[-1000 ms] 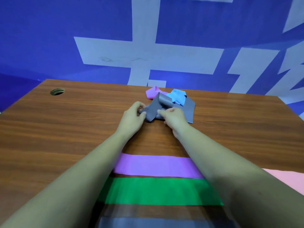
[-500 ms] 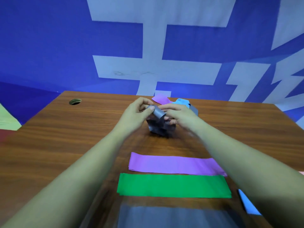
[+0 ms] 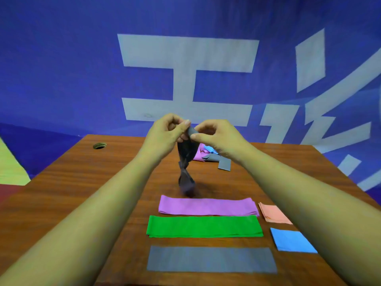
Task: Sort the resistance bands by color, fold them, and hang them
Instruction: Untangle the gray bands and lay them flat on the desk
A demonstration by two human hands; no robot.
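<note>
Grey and twisted, a resistance band (image 3: 186, 162) hangs in the air beyond the green band (image 3: 204, 226), above the wooden table (image 3: 82, 182). Both hands pinch its upper end. The left hand (image 3: 165, 135) has thumb and curled fingers closed on the rubber, and the right hand (image 3: 218, 137) nips the same edge between thumb and forefinger, just beside the left. The band's lower end dangles close over the wood, blurred, so I cannot tell whether it touches.

The green band lies flat and folded. Just beyond it lies a purple band (image 3: 207, 206), folded the same way and parallel to it. On its near side lies a flat grey band (image 3: 211, 259). To the right of the green band sit a folded pink band (image 3: 275, 214) and, nearer, a folded blue band (image 3: 292, 240), both partly hidden by the right forearm.

Far beyond the green band, behind the hanging band, lies a loose pile (image 3: 208, 155) of purple, blue and grey bands. Far off to the left of it is a round hole (image 3: 99, 145) in the tabletop.
</note>
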